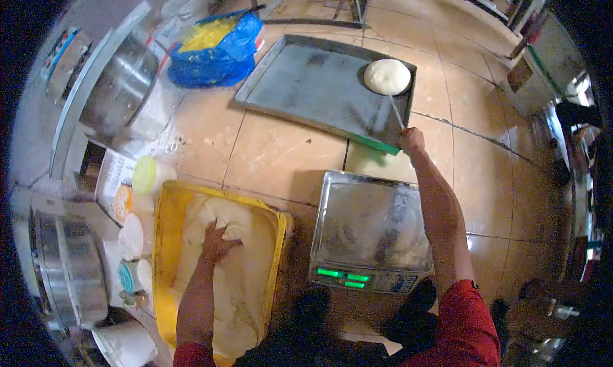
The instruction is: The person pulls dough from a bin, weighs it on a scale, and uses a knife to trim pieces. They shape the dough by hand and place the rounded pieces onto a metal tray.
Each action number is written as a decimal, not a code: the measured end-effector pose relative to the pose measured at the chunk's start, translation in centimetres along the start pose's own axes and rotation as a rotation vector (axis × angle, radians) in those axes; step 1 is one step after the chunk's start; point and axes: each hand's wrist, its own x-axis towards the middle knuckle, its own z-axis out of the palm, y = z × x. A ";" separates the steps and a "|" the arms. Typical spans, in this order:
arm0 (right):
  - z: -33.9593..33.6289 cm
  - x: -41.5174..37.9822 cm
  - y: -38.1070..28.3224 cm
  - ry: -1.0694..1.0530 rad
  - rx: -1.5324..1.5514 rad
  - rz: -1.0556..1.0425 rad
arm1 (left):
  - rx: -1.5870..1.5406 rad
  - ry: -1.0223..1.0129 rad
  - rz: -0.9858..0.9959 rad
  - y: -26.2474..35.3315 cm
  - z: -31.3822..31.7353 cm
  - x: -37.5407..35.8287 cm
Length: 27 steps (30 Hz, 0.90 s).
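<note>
My left hand [218, 244] rests on soft pale dough [225, 290] inside a long yellow tub [163, 265], its fingers spread over a folded lump. My right hand [412, 139] reaches far forward, closed round the near end of a thin metal blade [396, 111]; the handle is hidden in the fist. At the blade's far end a smooth round dough ball [387, 77] overlaps the back right corner of a dark metal baking tray [306, 79]. Below my right forearm stands a digital scale [371, 223] with a flour-smeared steel plate and lit green displays.
Blue plastic bag [217, 63] with yellow contents sits left of the tray. Lidded jars [145, 175] line the tub's left side, near steel pots [67, 265] and a white bucket [126, 344]. A wooden frame [306, 6] stands behind on the tiled floor [281, 156].
</note>
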 end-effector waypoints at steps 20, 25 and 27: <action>-11.9 -10.6 -0.9 -0.280 -0.284 -0.540 | 0.124 0.446 0.227 1.4 1.8 -9.5; -11.2 -18.7 -15.0 -0.412 -0.092 -0.643 | 0.118 0.195 0.179 3.8 -2.9 -4.0; -9.5 -20.4 -19.2 -0.375 -0.097 -0.751 | 0.112 0.059 0.107 4.4 -4.0 -2.5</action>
